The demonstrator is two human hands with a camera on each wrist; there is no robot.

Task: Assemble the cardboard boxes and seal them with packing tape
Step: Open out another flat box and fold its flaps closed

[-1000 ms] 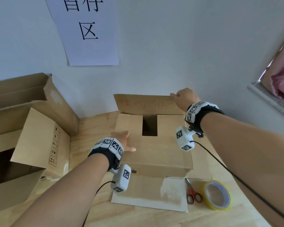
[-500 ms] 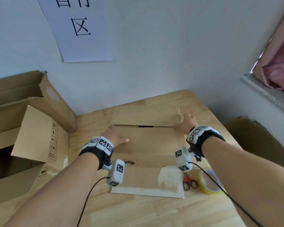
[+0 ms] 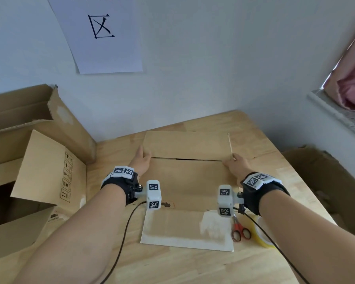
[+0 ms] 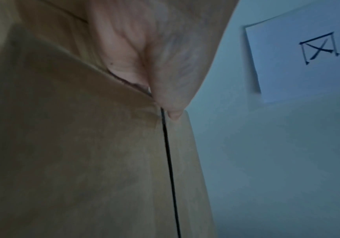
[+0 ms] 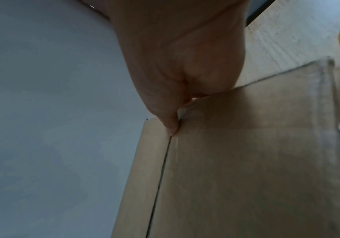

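Observation:
A brown cardboard box (image 3: 184,179) stands on the wooden table (image 3: 193,267) with its two top flaps folded flat. They meet along a thin dark seam (image 3: 189,159). My left hand (image 3: 141,160) presses on the left end of that seam, its thumb tip (image 4: 173,115) right on the gap. At the seam's right end my right hand (image 3: 235,163) does the same, a fingertip (image 5: 171,128) pushing down on the flap edge. A yellowish packing tape roll (image 3: 261,235) lies at the front right, partly behind my right forearm.
Red-handled scissors (image 3: 241,232) lie beside the tape. A flat cardboard sheet (image 3: 178,228) lies in front of the box. A large open carton (image 3: 29,156) fills the left side. Another brown box (image 3: 324,177) stands past the table's right edge. The wall is close behind.
The far flap, upright a second ago, now lies flat against the near flap. Both hands have moved to the two ends of the seam.

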